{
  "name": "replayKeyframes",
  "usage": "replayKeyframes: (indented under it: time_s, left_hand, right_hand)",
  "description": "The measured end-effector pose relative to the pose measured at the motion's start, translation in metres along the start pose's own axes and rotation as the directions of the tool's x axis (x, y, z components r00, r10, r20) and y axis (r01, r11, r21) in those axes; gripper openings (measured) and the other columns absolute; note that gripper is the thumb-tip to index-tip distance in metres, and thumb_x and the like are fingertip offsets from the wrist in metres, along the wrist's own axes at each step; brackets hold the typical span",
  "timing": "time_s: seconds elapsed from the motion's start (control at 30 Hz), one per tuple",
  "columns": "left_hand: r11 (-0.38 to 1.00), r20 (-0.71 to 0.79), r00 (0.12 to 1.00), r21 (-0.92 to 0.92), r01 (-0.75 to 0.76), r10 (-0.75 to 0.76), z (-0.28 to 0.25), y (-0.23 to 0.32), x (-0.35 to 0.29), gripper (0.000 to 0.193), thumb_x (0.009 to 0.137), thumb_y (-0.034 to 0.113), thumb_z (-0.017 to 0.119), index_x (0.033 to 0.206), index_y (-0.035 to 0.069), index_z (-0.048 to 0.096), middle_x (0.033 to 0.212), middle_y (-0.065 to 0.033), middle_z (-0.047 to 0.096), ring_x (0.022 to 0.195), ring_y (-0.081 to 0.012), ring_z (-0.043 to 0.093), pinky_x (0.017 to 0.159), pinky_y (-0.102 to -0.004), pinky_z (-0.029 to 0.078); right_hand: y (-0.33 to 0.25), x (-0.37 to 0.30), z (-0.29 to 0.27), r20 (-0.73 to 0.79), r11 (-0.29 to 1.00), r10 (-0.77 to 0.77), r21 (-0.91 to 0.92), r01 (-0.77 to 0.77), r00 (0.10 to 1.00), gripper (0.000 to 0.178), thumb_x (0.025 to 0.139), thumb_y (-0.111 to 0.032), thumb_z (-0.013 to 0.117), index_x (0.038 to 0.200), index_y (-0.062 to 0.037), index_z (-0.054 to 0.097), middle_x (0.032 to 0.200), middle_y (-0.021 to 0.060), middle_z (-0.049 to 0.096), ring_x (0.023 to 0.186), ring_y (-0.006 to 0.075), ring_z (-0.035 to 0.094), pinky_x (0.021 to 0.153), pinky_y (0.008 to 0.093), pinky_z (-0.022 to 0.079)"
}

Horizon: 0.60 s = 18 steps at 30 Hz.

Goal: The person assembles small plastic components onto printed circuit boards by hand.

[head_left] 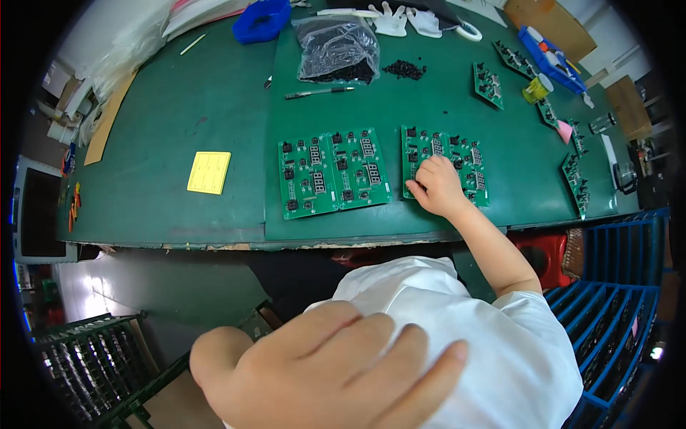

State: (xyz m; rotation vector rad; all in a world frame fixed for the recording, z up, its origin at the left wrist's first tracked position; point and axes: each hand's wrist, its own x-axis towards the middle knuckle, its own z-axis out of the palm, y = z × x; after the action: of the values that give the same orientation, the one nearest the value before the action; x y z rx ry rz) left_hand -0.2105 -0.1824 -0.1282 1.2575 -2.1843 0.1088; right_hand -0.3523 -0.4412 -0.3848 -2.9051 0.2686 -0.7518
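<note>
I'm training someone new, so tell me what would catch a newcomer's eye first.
The left hand looms largest, close to the camera at the lower edge. Ahead, green circuit boards lie on the green table, the right hand over the right-hand group. A yellow card lies to their left.

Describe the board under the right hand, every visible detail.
The board is a thin, green, roughly square panel, apparently in two joined halves. It carries black parts and dark digit displays. It lies flat on the green table, right of a similar board. The right hand is over it, hiding its lower middle; whether the fingers press or hold anything can't be seen.
</note>
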Motion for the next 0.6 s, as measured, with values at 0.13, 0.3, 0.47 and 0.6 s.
replayKeyframes:
  time_s: [0.13,0.3,0.47,0.6]
  left_hand:
    - [0.973,0.174,0.983,0.211,-0.093,0.057,0.0,0.019,0.042,0.048,0.053,0.024,0.059,0.098,0.007,0.064,0.071,-0.0061,0.053,0.066,-0.0182,0.048,0.06,-0.027,0.043]
    - [0.972,0.304,0.952,0.231,-0.038,-0.035,0.025,0.062,0.043,0.046,0.056,0.022,0.061,0.1,0.009,0.064,0.081,-0.0072,0.06,0.076,-0.0189,0.055,0.067,-0.0283,0.045]
    - [0.995,0.306,0.951,0.069,-0.069,0.045,0.054,0.107,0.024,0.035,0.059,0.02,0.061,0.092,0.009,0.063,0.078,-0.007,0.06,0.071,-0.0189,0.056,0.062,-0.0294,0.044]
    - [0.987,0.323,0.933,-0.032,-0.155,0.157,0.089,0.104,0.047,0.026,0.062,0.018,0.06,0.086,0.009,0.062,0.075,-0.0068,0.06,0.067,-0.019,0.057,0.058,-0.0303,0.044]
  right_hand:
    - [-0.004,0.006,-0.001,-0.003,0.998,0.002,0.058,-0.002,1.0,0.022,0.07,-0.02,0.067,0.063,-0.0077,0.051,0.071,0.0084,0.049,0.073,0.029,0.05,0.067,0.0405,0.038]
    - [0.009,-0.014,-0.033,-0.186,0.989,0.1,0.127,-0.077,0.977,0.013,0.07,-0.013,0.067,0.069,-0.0068,0.055,0.069,0.0084,0.053,0.067,0.0291,0.052,0.062,0.0398,0.039]
    - [0.041,-0.055,-0.05,-0.239,0.965,0.257,0.124,-0.233,0.936,0.011,0.074,-0.007,0.063,0.069,-0.0054,0.053,0.067,0.0076,0.053,0.066,0.0267,0.051,0.062,0.0375,0.038]
    - [0.076,-0.096,-0.068,-0.243,0.928,0.372,0.084,-0.363,0.896,0.01,0.077,-0.008,0.061,0.072,-0.004,0.053,0.069,0.0082,0.053,0.068,0.0264,0.052,0.064,0.0358,0.039]
